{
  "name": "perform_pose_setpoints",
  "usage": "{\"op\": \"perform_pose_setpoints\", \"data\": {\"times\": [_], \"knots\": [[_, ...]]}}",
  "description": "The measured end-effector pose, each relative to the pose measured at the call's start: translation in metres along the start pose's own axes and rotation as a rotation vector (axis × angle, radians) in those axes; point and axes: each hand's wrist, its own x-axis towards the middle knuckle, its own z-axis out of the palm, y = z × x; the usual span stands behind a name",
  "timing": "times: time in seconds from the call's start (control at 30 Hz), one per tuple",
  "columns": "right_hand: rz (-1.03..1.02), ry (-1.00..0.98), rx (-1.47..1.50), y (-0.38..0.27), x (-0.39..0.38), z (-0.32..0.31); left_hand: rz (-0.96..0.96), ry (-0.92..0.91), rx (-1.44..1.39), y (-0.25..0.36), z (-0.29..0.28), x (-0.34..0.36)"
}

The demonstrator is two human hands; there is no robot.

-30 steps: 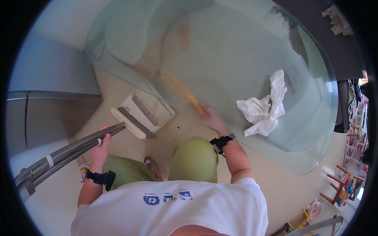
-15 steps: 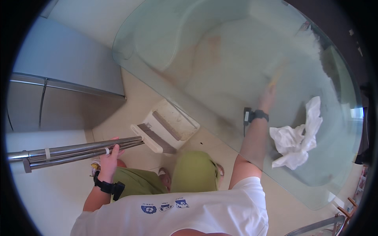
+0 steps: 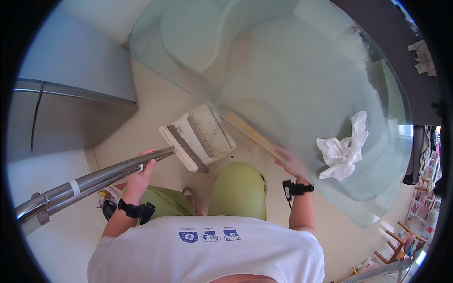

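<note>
My left hand is closed round the metal handles of a broom and dustpan set. The broom head, with dark bristles and a pale back, rests by the white dustpan on the floor; that pan has a toothed comb strip and dirt in it. My right hand is at the edge of a clear glass tabletop, partly seen hazily through it. A long yellowish-brown stick extends from this hand along the glass edge. Its fingers are blurred but look closed on the stick.
Crumpled white tissue lies on the glass. A grey cabinet stands at the left. At the right are a dark sofa-like surface and a small wooden chair. A small dark speck lies on the floor near the dustpan.
My right hand has drawn back from deep under the glass to its near edge, bringing the stick along. My left hand keeps hold of the handles, whose far ends swing lower.
</note>
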Motion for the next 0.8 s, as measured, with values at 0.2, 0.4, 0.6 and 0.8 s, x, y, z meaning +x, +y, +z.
{"op": "perform_pose_setpoints", "data": {"times": [0.2, 0.4, 0.6, 0.8], "knots": [[-0.102, 0.231, 0.265, 0.011, 0.045, 0.004, -0.095, 0.068, -0.145, -0.009, -0.001, 0.0], [-0.098, 0.557, 0.972, -0.033, 0.202, 0.0, -0.176, 0.148, -0.228, -0.01, 0.001, 0.005], [-0.169, 0.49, 0.287, -0.03, 0.172, 0.069, -0.217, 0.113, -0.315, -0.004, -0.002, 0.002], [0.093, 0.101, 0.249, 0.001, -0.029, 0.041, -0.255, -0.005, -0.231, 0.035, -0.008, 0.007]]}}
